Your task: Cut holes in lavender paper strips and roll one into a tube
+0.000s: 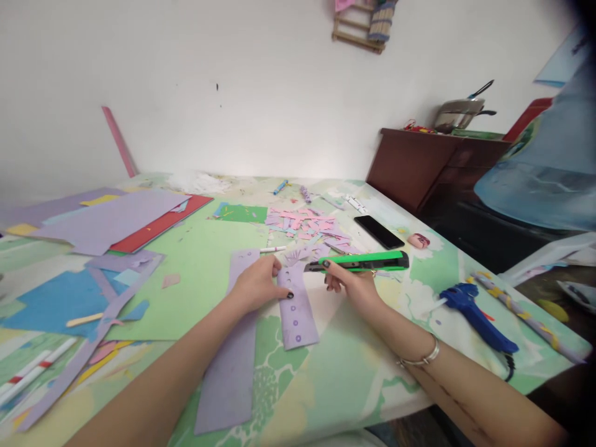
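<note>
My left hand (261, 282) pinches the left edge of a short purple foam strip (300, 320), its thumb lying on top. Small ring-shaped marks run down this strip, and its far end is cut into a fringe. Between the fingers of my right hand (349, 282) is a green utility knife (382, 261), its blade end pointing left, close to the strip's upper right edge. A longer purple strip (228, 379) lies partly under my left hand and forearm.
Pink and purple scraps (302, 222) lie beyond my hands. A black phone (379, 231) and a blue glue gun (479, 316) rest to the right. On the left are a light green sheet (200, 279), blue foam (56, 304) and stacked purple sheets (121, 217).
</note>
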`<action>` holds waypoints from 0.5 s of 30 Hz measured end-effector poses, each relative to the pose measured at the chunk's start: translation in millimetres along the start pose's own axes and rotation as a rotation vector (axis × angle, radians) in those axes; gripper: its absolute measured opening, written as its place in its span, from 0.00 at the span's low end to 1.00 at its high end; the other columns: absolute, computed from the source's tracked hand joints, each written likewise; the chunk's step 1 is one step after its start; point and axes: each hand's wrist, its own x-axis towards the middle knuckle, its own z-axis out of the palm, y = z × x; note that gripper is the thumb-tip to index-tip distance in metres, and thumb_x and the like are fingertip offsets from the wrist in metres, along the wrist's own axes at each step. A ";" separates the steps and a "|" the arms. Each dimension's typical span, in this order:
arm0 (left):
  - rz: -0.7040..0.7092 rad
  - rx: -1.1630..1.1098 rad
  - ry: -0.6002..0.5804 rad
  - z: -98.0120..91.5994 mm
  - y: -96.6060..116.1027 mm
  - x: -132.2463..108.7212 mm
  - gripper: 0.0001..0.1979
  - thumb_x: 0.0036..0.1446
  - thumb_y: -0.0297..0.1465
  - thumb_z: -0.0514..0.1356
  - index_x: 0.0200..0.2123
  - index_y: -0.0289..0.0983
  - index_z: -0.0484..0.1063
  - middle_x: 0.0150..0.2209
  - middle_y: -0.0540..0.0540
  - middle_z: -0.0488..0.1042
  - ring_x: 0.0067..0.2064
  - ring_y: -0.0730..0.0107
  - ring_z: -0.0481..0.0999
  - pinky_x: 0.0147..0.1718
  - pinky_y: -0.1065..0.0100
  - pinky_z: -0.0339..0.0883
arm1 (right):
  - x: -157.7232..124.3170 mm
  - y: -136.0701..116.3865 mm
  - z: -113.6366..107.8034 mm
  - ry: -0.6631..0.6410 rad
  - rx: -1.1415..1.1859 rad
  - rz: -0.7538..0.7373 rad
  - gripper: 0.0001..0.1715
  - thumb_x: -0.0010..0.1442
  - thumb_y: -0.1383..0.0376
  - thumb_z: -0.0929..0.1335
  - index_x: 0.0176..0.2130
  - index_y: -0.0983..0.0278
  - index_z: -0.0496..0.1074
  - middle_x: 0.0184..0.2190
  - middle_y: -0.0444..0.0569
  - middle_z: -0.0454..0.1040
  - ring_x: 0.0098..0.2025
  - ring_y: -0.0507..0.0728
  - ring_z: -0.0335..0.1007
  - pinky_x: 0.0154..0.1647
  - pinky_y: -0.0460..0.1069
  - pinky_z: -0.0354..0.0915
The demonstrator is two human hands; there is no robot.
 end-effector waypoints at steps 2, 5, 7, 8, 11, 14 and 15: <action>-0.004 -0.027 -0.003 2.7 0.8 0.5 0.21 0.36 0.37 0.65 0.35 0.38 0.62 0.35 0.49 0.70 0.35 0.66 0.70 0.30 0.69 0.62 | 5.3 -0.2 -4.1 0.096 0.062 -0.010 0.23 0.51 0.52 0.69 0.17 0.67 0.69 0.15 0.47 0.68 0.15 0.49 0.59 0.20 0.48 0.63; 0.012 -0.148 -0.041 0.3 0.6 -1.6 0.16 0.39 0.35 0.63 0.30 0.39 0.60 0.28 0.52 0.68 0.31 0.69 0.69 0.26 0.70 0.60 | 10.0 -2.6 -9.5 0.164 0.101 0.011 0.22 0.54 0.50 0.66 0.28 0.67 0.72 0.19 0.47 0.72 0.14 0.47 0.57 0.20 0.48 0.65; 0.014 -0.330 -0.139 -7.5 2.2 -6.1 0.13 0.43 0.35 0.62 0.28 0.38 0.59 0.25 0.53 0.67 0.28 0.71 0.70 0.25 0.71 0.61 | 10.5 -4.5 -12.0 0.115 0.074 -0.015 0.23 0.55 0.50 0.66 0.41 0.64 0.71 0.22 0.45 0.74 0.14 0.48 0.59 0.22 0.48 0.66; 0.003 -0.448 -0.213 -13.1 4.0 -9.3 0.13 0.45 0.36 0.61 0.29 0.38 0.59 0.24 0.53 0.68 0.27 0.72 0.70 0.25 0.71 0.63 | 10.2 -5.2 -12.6 0.069 0.058 -0.037 0.25 0.54 0.51 0.66 0.46 0.63 0.68 0.23 0.45 0.74 0.15 0.48 0.62 0.23 0.49 0.67; -0.027 -0.718 -0.270 -32.7 12.3 -20.1 0.13 0.48 0.37 0.61 0.33 0.37 0.63 0.27 0.49 0.73 0.29 0.71 0.74 0.28 0.69 0.68 | 6.7 -6.2 -9.6 -0.113 0.044 -0.056 0.29 0.52 0.53 0.68 0.50 0.61 0.63 0.26 0.46 0.75 0.22 0.53 0.71 0.28 0.49 0.68; 0.005 -0.836 -0.037 -46.0 20.0 -28.5 0.13 0.48 0.38 0.62 0.32 0.36 0.64 0.28 0.47 0.75 0.29 0.70 0.75 0.26 0.70 0.69 | -1.5 -8.1 1.1 -0.259 0.008 0.000 0.22 0.52 0.54 0.69 0.43 0.62 0.66 0.27 0.46 0.73 0.28 0.53 0.72 0.30 0.49 0.68; 0.020 -0.866 0.035 -47.5 21.6 -30.1 0.13 0.48 0.38 0.63 0.32 0.36 0.64 0.27 0.47 0.76 0.28 0.71 0.74 0.24 0.71 0.68 | -5.1 -9.4 5.6 -0.267 -0.029 -0.017 0.19 0.51 0.55 0.69 0.40 0.63 0.67 0.26 0.44 0.71 0.27 0.52 0.70 0.29 0.47 0.66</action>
